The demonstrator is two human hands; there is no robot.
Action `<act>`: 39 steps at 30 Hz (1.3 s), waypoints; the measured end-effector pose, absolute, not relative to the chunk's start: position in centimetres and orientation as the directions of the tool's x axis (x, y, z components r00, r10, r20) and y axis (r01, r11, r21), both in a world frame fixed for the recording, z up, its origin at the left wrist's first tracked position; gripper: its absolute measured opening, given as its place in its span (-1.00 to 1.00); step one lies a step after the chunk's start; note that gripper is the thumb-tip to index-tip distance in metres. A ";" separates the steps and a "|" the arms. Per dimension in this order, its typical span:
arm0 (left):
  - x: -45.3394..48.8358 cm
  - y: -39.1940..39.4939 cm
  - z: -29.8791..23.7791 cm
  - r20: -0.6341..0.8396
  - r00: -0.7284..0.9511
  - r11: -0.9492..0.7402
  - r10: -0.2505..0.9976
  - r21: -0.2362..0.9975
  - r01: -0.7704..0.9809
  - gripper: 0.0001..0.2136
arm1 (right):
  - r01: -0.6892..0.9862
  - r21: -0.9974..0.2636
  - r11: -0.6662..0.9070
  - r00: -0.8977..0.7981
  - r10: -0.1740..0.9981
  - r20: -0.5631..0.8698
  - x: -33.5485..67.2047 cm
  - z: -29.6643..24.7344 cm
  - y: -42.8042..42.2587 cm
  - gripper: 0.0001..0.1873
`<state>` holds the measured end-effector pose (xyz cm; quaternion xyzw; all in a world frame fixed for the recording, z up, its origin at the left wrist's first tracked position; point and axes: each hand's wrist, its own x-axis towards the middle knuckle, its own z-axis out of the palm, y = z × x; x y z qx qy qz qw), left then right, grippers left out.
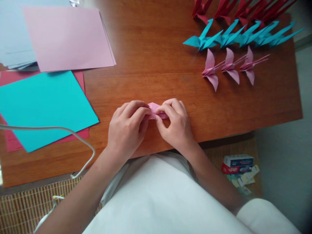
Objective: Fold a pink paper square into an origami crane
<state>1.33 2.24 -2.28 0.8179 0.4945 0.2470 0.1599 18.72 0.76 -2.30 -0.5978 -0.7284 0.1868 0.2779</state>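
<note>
Left hand (129, 123): mine, pinching the left end of the pink piece (154, 106).
Right hand (176, 122): also mine, gripping the same piece nearer its right end, thumb and forefinger closing on it.
Pink piece: sitting between my hands, near the table's (151, 78) front edge; whether it's touching the top, can't tell.
Progress: I'm judging it part-folded; it's showing no wings, so shaping is probably remaining.
Folded figures: three pink figures (229, 66), turquoise row (232, 37), red row (241, 14), all standing at right, looking complete; red running out of view.
Flat stock: pink sheets (68, 39), turquoise sheets (48, 110), red sheets (11, 141) lying at left, unfolded.
Containers: small boxes (239, 161) sitting lower right, beyond the table edge; contents not showing.
</note>
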 end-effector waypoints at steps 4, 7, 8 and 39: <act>1.3 2.3 -2.2 0.244 0.396 -0.465 0.885 0.496 0.733 -0.88 | 0.763 -0.610 0.213 -0.130 0.976 0.177 18.7 -2.4 0.7 -0.90; 1.3 2.3 -2.2 0.237 0.398 -0.462 0.886 0.498 0.733 -0.87 | 0.764 -0.610 0.211 -0.129 0.976 0.177 18.8 -2.4 0.7 -0.87; 1.3 2.3 -2.2 0.236 0.398 -0.462 0.887 0.500 0.733 -0.87 | 0.766 -0.606 0.213 -0.131 0.975 0.178 18.8 -2.4 0.7 -0.85; 1.5 2.1 -2.3 0.235 0.389 -0.454 0.891 0.502 0.736 -0.88 | 0.778 -0.569 0.265 -0.149 0.958 0.244 18.7 -3.0 0.4 -0.88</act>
